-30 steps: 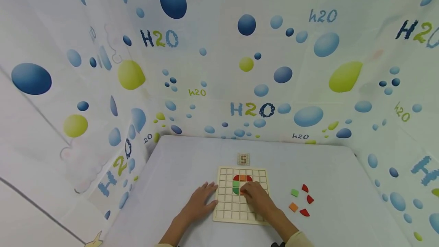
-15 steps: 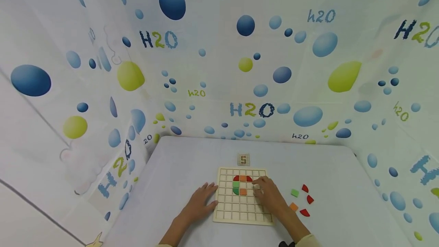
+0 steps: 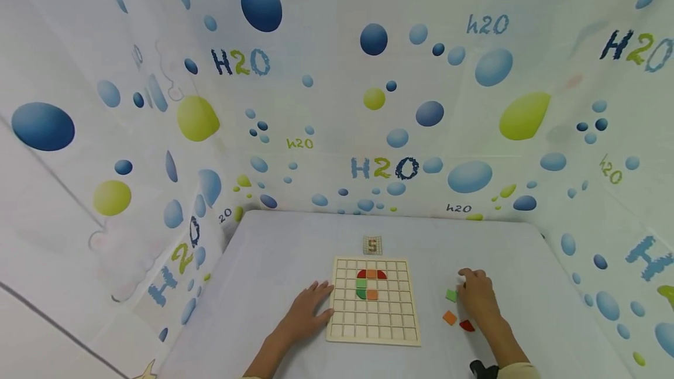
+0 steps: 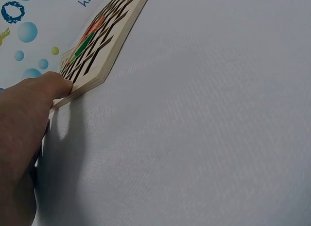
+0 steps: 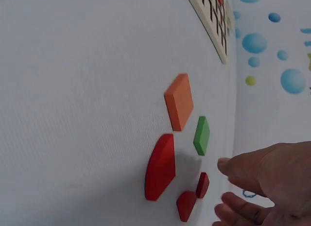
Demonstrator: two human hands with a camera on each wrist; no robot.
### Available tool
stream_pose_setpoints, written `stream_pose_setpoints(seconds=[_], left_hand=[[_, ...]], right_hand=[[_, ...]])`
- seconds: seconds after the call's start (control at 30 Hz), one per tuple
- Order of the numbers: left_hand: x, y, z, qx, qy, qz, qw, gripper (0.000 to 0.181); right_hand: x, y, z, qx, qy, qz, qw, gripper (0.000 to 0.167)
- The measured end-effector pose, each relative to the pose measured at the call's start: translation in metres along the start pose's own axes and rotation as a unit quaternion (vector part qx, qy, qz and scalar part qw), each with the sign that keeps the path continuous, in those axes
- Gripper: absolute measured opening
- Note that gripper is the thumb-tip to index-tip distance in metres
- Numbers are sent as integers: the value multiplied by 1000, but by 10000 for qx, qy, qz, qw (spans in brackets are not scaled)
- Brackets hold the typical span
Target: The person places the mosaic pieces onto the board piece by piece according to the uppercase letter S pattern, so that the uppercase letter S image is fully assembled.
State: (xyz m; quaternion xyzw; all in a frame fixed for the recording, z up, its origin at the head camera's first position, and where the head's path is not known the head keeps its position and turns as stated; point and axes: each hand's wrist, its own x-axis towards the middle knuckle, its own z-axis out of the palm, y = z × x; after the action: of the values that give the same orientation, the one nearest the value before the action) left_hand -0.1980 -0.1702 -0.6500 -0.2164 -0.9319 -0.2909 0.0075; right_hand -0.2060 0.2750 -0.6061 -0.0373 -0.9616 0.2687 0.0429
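A wooden grid board lies on the table. In its cells sit two red quarter-circle tiles, an orange square tile, another orange one, a light green square and a dark green quarter circle. My left hand rests at the board's left edge, thumb on the rim. Right of the board, my right hand hovers over loose tiles, fingers apart and holding nothing. Beneath it, in the right wrist view, are two red tiles; the head view hides them. Nearby lie a green square, an orange square and a red quarter circle.
A small pattern card with an S-like figure lies behind the board. The white table ends at a backdrop printed with drops and "H2O" lettering.
My right hand let go of the orange square in the board, then moved right to the loose tiles. The left hand stays at the board's edge.
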Motion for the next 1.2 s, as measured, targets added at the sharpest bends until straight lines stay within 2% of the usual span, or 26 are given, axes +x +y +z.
stream_pose_setpoints(seconds=[0.1,0.23,0.57,0.73,0.87,1.2], left_hand=[[-1,0,1,43,-11,-103,9999,59],[-1,1,0,61,-41,-60,10000,59],[0,5,-5,-23,-214,-216,9995,60],[-1,4,-4,101,-146,-140,9997,58],[-1,5,-4,-23,-149,-146,9998,58],[-1,4,-4,-25,-221,-154,9996,58]], right_hand=[[3,11,-5,-270,-147,158,9994,37],[7,19,-4,-342,-349,188,9986,32],[9,19,-3,-420,-282,39,9987,28],[6,20,-3,-75,-388,135,9991,32],[5,22,-3,282,-465,266,9982,32],[4,26,-1,286,-227,57,9993,24]])
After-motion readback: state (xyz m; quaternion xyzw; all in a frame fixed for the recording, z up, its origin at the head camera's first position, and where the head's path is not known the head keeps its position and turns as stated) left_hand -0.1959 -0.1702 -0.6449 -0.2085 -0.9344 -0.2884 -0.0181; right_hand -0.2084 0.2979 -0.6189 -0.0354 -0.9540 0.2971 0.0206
